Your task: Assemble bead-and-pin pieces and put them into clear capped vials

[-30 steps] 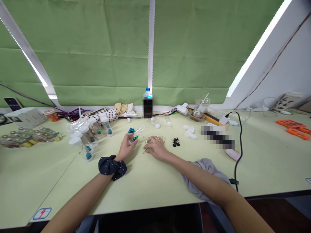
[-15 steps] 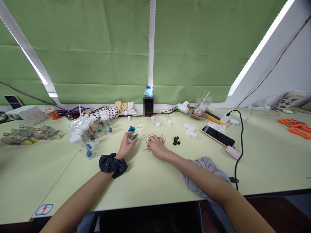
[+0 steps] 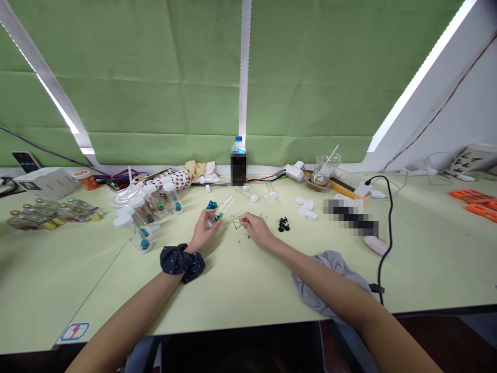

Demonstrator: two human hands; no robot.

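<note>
Clear rods are gripped by the left hand and a thin wire frame is pinched by the right hand, the hands held apart; a slipped wire could scatter the nearby black beads.

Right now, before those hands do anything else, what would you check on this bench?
Left hand holds the bundle of thin clear rods: ok.
Right hand is at the wire frame: ok.
Right hand's hold on that frame is firm: cannot tell, the wire is too thin.
Both hands are apart, not touching: ok.
Black small parts lie apart from the right hand: ok.
White-capped vials lie apart from the left hand: ok.
</note>
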